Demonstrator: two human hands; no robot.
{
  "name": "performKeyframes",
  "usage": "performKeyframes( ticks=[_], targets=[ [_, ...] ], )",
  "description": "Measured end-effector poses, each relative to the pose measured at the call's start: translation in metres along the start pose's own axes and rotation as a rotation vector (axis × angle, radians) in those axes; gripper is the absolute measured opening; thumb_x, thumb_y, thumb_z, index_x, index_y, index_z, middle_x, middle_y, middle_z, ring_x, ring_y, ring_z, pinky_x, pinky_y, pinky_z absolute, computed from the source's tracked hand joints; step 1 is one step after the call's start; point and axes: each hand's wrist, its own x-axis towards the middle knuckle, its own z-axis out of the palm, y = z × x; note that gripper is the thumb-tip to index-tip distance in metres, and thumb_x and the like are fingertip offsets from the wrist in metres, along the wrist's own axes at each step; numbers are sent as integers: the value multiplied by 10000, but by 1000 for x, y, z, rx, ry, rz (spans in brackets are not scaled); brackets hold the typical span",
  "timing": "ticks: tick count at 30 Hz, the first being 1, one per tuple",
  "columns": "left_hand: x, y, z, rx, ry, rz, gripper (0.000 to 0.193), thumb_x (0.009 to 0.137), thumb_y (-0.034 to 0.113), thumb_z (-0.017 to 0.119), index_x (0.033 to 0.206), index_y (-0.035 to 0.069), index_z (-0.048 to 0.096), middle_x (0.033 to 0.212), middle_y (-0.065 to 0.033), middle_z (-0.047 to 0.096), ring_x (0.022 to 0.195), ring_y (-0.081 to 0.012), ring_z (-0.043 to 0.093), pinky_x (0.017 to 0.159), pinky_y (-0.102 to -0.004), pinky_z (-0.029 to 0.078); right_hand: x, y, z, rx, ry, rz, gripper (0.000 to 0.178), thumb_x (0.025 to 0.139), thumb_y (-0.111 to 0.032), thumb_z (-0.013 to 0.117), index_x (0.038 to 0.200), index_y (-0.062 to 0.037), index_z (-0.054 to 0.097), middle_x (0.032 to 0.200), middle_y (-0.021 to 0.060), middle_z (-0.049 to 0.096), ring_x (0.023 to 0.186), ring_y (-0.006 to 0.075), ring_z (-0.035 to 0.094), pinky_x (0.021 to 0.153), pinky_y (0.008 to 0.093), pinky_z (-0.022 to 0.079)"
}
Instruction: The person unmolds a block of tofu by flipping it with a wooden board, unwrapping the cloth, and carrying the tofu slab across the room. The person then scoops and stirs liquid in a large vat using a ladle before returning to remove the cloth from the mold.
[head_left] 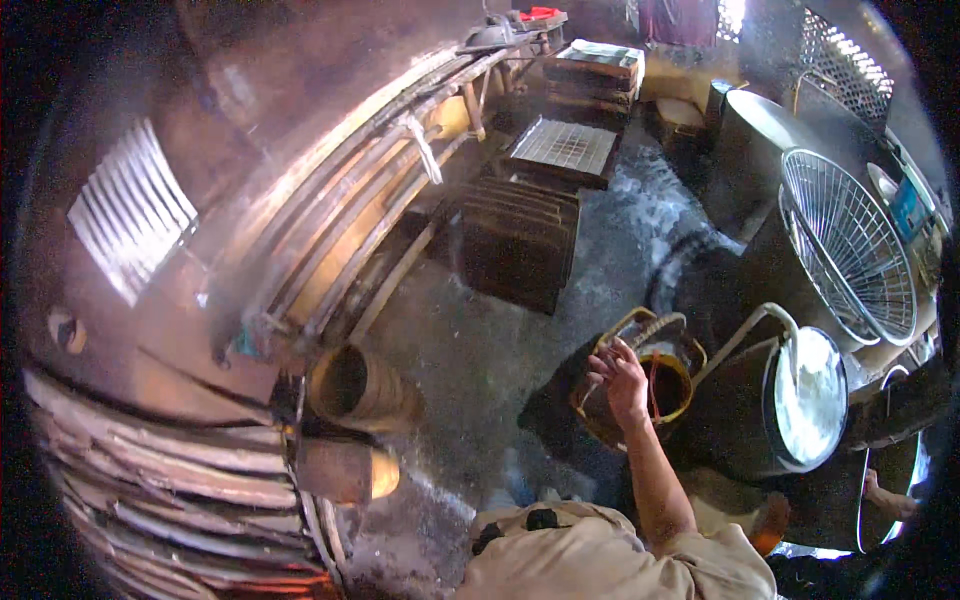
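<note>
1. Yellow-rimmed, dark, round bucket (690,390): standing low before you; your bare right hand (617,380) is hovering there, fingers half-bent; whether they are gripping anything, I cannot tell;
2. Step: you are apparently handling the bucket; the next move is probably calling for a firm grip;
3. Hidden: bucket's contents, sitting in shadow; your left hand.

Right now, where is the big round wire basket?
In the head view, the wire basket is at the upper right, just above the pale-topped vessel and right of the right hand.
</note>
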Motion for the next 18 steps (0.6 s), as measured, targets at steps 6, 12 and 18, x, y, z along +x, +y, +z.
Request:
performKeyframes(
  ticks=[6, 12, 18],
  targets=[
    [104, 185, 114, 117, -180, 18, 352, 808, 439, 463, 912, 107, 522, 789, -44, 544, 665, -207, 521, 528, -388, 431, 131, -6, -10, 13, 81, -145, 515, 779, -171, 556, 1229, -48, 339, 1141, 127, 477, 894, 259, 552, 689, 354, 472],
    [229, 493, 295, -405, -1275, -488, 280, 804, 384, 466, 829, 111, 522, 708, -45, 498, 589, -189, 476, 473, -361, 403, 196, -37, -35, -25, 323, -311, 539, 770, -167, 538, 1241, -18, 322, 1177, 152, 450, 912, 272, 555, 693, 349, 495],
    [165, 747, 581, 542, -653, 467, 170, 766, 218, 511, 904, 118, 509, 772, -29, 564, 568, -151, 530, 435, -268, 392, 217, -74, -66, -26, 638, -521, 494, 769, -176, 530, 1215, -44, 360, 1145, 137, 487, 978, 268, 542, 704, 345, 527]
  ],
)
